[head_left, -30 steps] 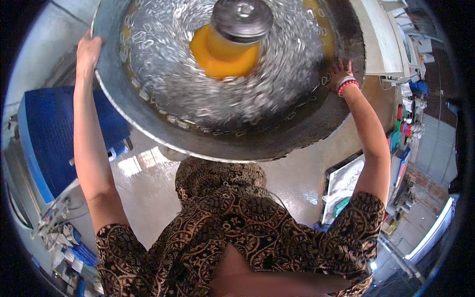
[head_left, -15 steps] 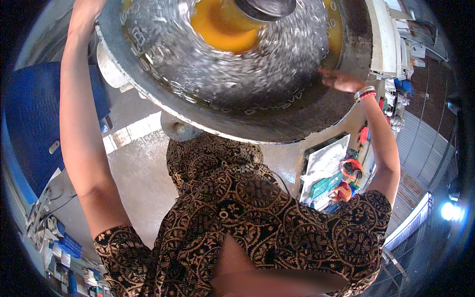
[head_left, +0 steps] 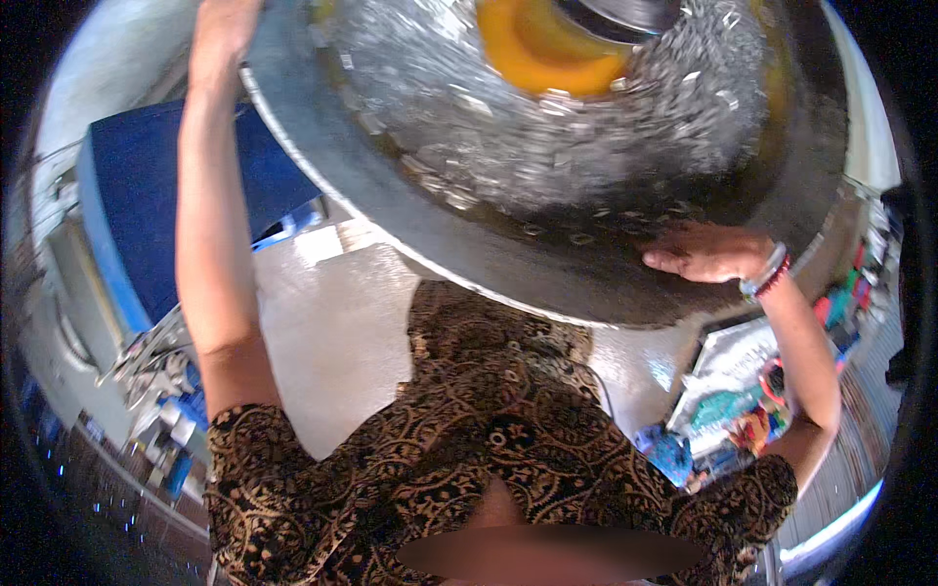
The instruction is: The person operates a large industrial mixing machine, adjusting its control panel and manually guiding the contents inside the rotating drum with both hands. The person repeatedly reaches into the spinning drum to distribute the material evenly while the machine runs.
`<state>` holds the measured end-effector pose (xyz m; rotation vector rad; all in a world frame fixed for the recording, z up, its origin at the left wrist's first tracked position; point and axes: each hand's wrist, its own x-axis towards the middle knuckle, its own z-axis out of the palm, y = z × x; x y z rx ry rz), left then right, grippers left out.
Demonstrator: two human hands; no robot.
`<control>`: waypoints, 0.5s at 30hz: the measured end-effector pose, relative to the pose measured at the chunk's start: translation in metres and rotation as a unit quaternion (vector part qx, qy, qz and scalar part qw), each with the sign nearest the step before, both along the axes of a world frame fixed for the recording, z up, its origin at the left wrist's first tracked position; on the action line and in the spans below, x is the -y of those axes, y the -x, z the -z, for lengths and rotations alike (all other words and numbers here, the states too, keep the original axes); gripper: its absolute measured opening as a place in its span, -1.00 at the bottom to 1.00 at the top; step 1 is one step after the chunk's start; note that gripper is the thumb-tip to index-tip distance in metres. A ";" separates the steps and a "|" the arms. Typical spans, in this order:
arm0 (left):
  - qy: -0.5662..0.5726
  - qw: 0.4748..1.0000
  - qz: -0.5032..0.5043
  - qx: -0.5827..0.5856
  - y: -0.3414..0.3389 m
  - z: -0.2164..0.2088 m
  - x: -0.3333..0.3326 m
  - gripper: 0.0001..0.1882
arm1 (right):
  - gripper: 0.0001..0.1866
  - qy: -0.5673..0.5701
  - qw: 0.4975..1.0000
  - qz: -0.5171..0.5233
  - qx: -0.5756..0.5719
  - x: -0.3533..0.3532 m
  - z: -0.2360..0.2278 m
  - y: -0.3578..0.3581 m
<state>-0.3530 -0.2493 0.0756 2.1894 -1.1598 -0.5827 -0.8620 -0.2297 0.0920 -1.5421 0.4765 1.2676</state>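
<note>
A large round grey metal bowl (head_left: 459, 269) fills the upper part of the view, its pale rim curving close in front of me. Many small shiny silvery pieces (head_left: 547, 156) lie in it, smeared by motion, and I cannot make out their kind. From the middle rises a yellow-orange column (head_left: 562, 76) with a dark round cap (head_left: 630, 15). My left hand (head_left: 227, 29) is at the bowl's far left rim, its fingers hidden or cut off. My right hand (head_left: 711, 252) lies over the bowl's right inner wall, fingers stretched toward the pieces, holding nothing visible.
A dark blue box-like unit (head_left: 147, 205) stands to the left of the bowl. On the right is a work table (head_left: 713, 361) with people in coloured clothes beside it. Cluttered goods (head_left: 166, 410) sit at the lower left, beyond the grey floor (head_left: 313, 342).
The whole view has shifted, so the bowl sits farther right. My right hand has come nearer along the inner wall and shows flatter. The left hand stays at the rim.
</note>
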 end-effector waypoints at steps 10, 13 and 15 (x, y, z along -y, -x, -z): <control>0.082 0.996 -0.002 -0.030 0.067 -0.057 -0.004 -0.68 | -0.26 -0.057 0.997 -0.028 0.044 -0.012 0.005 -0.080; 0.074 0.997 0.001 -0.036 0.063 -0.065 -0.007 -0.66 | -0.32 -0.048 0.993 0.019 0.103 -0.017 0.004 -0.097; 0.043 0.996 -0.007 -0.074 0.059 -0.064 -0.010 -0.67 | -0.37 -0.051 0.969 0.113 0.213 -0.026 0.007 -0.107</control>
